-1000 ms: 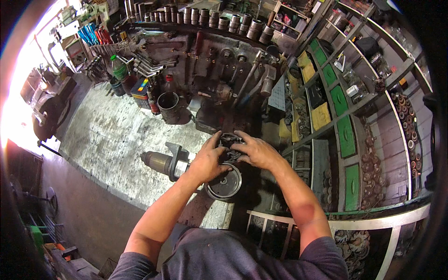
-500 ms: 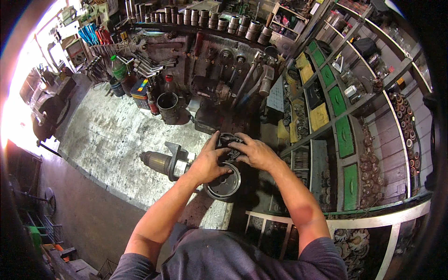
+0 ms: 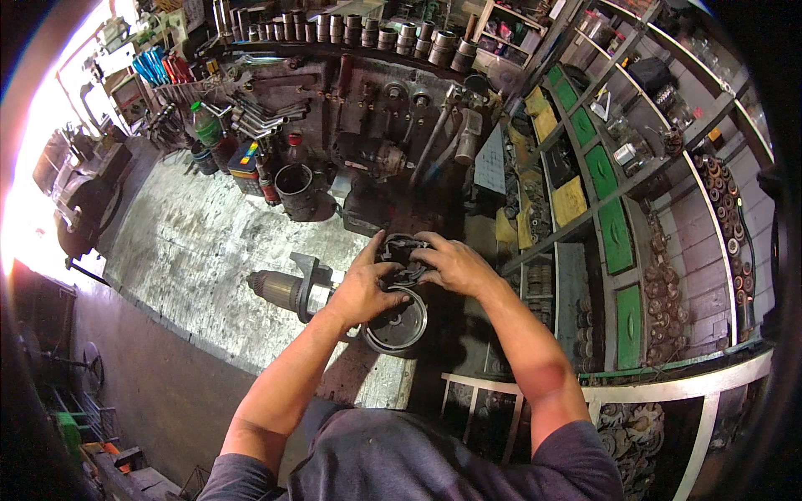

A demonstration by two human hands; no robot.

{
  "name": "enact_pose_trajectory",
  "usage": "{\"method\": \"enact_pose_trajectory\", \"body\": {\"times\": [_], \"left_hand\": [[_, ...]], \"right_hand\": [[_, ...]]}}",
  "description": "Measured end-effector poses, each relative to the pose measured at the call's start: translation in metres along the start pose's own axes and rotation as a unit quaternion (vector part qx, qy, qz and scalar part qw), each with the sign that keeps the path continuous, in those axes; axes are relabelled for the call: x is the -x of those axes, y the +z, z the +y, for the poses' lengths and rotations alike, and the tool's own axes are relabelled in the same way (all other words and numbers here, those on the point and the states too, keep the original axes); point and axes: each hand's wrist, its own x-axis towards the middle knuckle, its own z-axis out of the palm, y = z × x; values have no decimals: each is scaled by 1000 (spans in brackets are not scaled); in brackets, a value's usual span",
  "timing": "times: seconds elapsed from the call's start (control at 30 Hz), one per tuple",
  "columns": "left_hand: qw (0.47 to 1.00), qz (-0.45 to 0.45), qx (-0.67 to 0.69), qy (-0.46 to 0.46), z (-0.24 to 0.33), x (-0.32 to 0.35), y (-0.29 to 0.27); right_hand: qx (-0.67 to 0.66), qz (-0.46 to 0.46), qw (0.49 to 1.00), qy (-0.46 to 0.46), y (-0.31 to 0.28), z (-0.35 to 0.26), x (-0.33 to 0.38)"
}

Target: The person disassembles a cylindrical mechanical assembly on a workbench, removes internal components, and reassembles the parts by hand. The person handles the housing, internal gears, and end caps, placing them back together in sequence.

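Both hands grip a dark, ring-shaped metal part (image 3: 403,241) above the right end of the workbench. My left hand (image 3: 361,290) holds its near left side, with the thumb pointing right. On its right side are the curled fingers of my right hand (image 3: 458,265). The part's inner details are partly hidden by my fingers and shadow. Just below the hands sits a round, shallow metal housing (image 3: 403,328) with a raised rim, its upper edge partly covered by my left hand. Left of it lies a motor armature (image 3: 280,289) with a metal bracket (image 3: 311,272) around its shaft end.
On the bench (image 3: 184,250) stand a dark metal can (image 3: 295,190), a small box (image 3: 245,169) and a green-capped bottle (image 3: 205,125). Sockets (image 3: 370,33) line the back rack. A bench vise (image 3: 88,200) is at left. Shelves with green drawers (image 3: 614,230) rise at right.
The ring-shaped part has tilted slightly between my hands, showing more of its dark opening. My hands have shifted a little and still grip it. The whole view has moved slightly.
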Motion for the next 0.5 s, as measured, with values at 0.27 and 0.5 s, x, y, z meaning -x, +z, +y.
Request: {"method": "enact_pose_trajectory", "body": {"times": [0.27, 0.5], "left_hand": [[1000, 12, -14, -2, 1, 3, 4], [1000, -8, 6, 2, -1, 1, -5]], "right_hand": [[-23, 16, 999, 17, 9, -2, 6], [-40, -7, 999, 10, 9, 12, 3]]}}
